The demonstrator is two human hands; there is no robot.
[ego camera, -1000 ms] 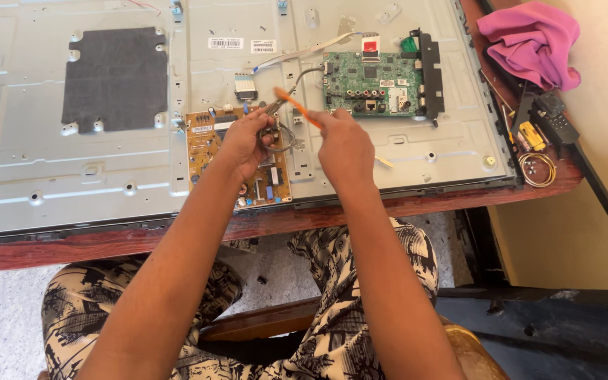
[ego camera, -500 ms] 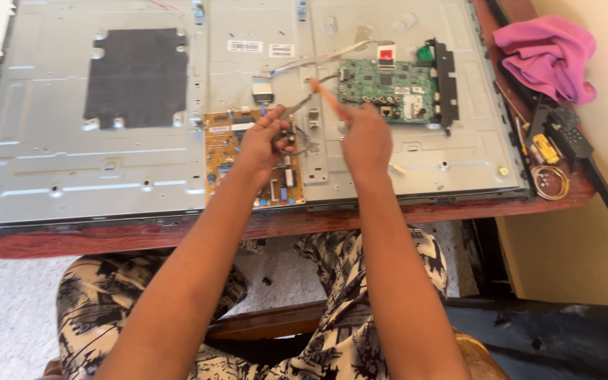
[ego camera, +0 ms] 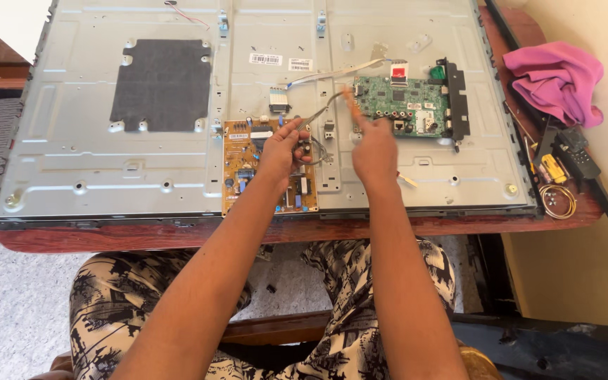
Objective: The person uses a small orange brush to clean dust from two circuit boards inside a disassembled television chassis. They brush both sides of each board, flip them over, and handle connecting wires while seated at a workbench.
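Two white rectangular labels [ego camera: 281,61] sit far centre on the grey panel [ego camera: 107,162]. Left hand [ego camera: 281,150] rests on the orange board [ego camera: 244,165] at the near edge, fingers curled, pinching wires [ego camera: 320,112]. Right hand [ego camera: 374,150] closes on an orange-handled tool [ego camera: 352,103] near the green board [ego camera: 402,105]. Pink cloth [ego camera: 557,77] far right.

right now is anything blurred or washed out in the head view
Head view: the right hand and its orange-handled tool are motion-smeared; the left hand on the yellow circuit board is sharper; the grey metal panel is evenly lit with mild glare toward the top; the pink cloth sits in bright light.
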